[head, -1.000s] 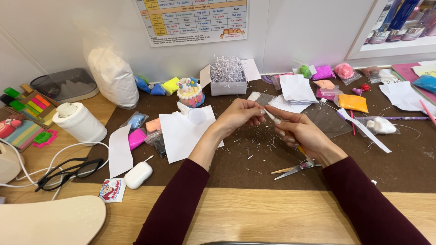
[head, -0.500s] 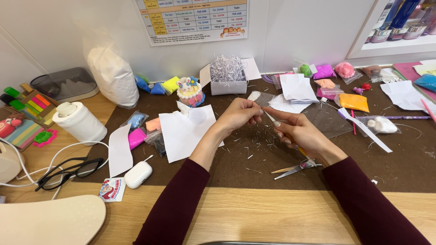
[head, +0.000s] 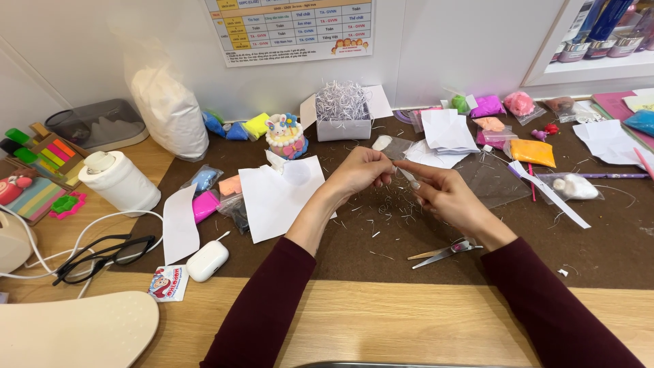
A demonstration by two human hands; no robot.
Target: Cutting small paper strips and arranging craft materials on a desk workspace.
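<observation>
Setting: a brown felt mat [head: 599,245] is laid over a wooden desk [head: 381,320], strewn with fine white paper shreds [head: 381,204].
Surroundings: a white paper sheet [head: 276,197] lies left of the hands; a small box of shredded paper [head: 343,112] and a little clay cake [head: 285,135] stand behind them; scissors [head: 446,251] rest on the mat below the right wrist.
Left hand [head: 360,170]: clenched loosely, fingertips pinched on the near end of a thin white paper strip [head: 406,175].
Right hand [head: 446,194]: closed in a pinch on the strip's other end.
Strip position: held in the air between both hands, above the mat's middle.
Strip axis: long axis slanted, pointed from upper left down to lower right.
Step judged: the strip appears to be pinched or rolled between the fingertips.
Next move judged: a steady, light grip would be needed, since the strip is narrow and easily creased.
</observation>
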